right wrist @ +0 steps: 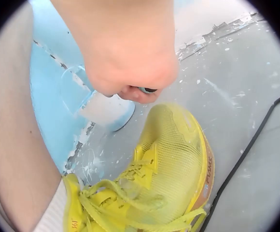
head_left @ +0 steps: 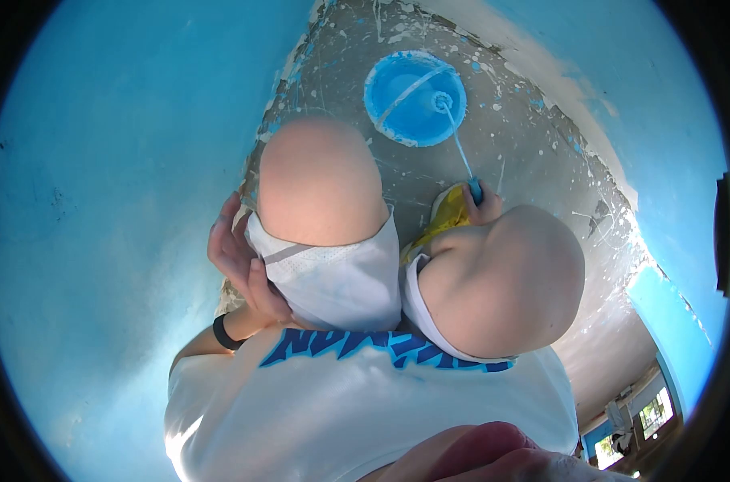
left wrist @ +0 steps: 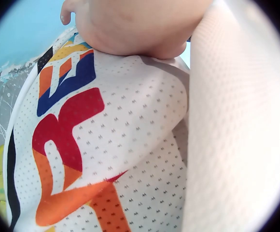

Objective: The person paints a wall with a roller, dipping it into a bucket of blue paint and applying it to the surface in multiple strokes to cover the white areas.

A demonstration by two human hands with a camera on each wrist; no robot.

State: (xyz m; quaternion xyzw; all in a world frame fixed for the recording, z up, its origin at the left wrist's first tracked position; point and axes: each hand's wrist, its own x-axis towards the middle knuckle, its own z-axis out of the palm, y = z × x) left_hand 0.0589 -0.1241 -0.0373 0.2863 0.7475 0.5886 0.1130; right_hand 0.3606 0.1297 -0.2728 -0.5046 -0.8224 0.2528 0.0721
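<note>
My right hand (head_left: pixel 484 207) grips the blue handle (head_left: pixel 476 191) of a paint roller, whose thin rod (head_left: pixel 461 153) slants into a bucket (head_left: pixel 367 95). The roller's head (head_left: pixel 441 101) sits in the blue paint inside. In the right wrist view the fingers of that hand (right wrist: pixel 135 72) are curled round the handle, its dark end (right wrist: pixel 149 90) showing. My left hand (head_left: pixel 248 261) rests against the side of the white shorts (head_left: pixel 333 277) on the left thigh, fingers loosely bent and holding nothing. The left wrist view shows that hand (left wrist: pixel 135 29) on the shorts' printed fabric (left wrist: pixel 130 116).
Blue-painted walls (head_left: pixel 124 161) meet close in front and on both sides. Paint spots cover the grey floor (head_left: pixel 325 88). A yellow shoe (right wrist: pixel 174 140) stands below the right hand, with a black cable (right wrist: pixel 251 145) beside it. Windows (head_left: pixel 654 414) show far right.
</note>
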